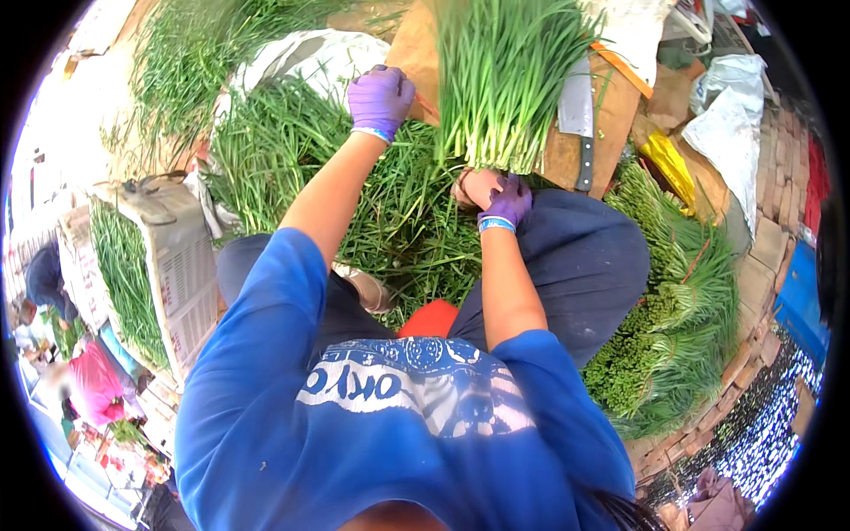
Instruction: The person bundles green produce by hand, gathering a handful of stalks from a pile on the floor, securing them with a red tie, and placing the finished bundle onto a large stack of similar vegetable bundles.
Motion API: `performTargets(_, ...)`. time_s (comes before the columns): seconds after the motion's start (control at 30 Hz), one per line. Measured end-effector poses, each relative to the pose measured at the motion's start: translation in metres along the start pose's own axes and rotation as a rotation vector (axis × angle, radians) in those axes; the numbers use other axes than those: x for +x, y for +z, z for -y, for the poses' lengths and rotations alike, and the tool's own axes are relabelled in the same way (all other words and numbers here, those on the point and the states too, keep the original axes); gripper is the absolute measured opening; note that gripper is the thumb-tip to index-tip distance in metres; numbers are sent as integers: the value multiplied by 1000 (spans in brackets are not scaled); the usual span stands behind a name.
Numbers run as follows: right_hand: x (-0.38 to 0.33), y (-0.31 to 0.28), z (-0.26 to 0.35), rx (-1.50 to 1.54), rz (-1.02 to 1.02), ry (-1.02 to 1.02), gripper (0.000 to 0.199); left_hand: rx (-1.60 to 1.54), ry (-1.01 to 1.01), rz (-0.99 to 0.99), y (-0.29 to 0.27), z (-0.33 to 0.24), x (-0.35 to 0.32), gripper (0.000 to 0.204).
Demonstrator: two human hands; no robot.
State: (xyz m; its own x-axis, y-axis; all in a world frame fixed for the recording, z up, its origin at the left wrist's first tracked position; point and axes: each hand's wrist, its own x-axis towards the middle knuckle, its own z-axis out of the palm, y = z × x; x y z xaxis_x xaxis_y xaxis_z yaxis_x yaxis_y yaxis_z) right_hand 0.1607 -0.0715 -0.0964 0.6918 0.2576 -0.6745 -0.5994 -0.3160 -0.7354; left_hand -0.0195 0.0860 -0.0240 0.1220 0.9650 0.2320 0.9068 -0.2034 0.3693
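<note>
A thick bundle of long green chives (513,88), pale cut ends toward me, lies on a wooden board (414,44). My left hand (381,99), in a purple glove, is closed at the board's left edge. A thin orange-red strip (428,108) shows beside its fingers; whether they grip it is unclear. In a purple glove too, my right hand (507,200) is just below the stalk ends with its fingers curled, and what they hold is hidden. A cleaver (576,111) with a black handle lies on the board right of the bundle.
Loose chives (283,133) are heaped at the left and between my legs. Tied bundles (664,345) are stacked at my right, near a yellow bag (668,168) and a whitish plastic sheet (728,124). A pale crate (173,265) with greens stands left. People are in the far left background.
</note>
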Motion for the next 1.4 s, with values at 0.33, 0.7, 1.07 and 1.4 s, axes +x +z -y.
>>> performTargets(0.33,26,-36,46,-757,7,-678,16,191,-42,90,31,-29,27,21)
performTargets(0.7,22,16,173,-1538,15,-646,22,263,-57,134,32,-35,43,24)
performTargets(1.07,37,13,220,-1802,515,-1044,23,-770,-796,-43,12,-28,-5,21)
performTargets(1.4,-3,48,250,-764,1226,-557,28,-1125,-670,-40,0,-58,-40,15)
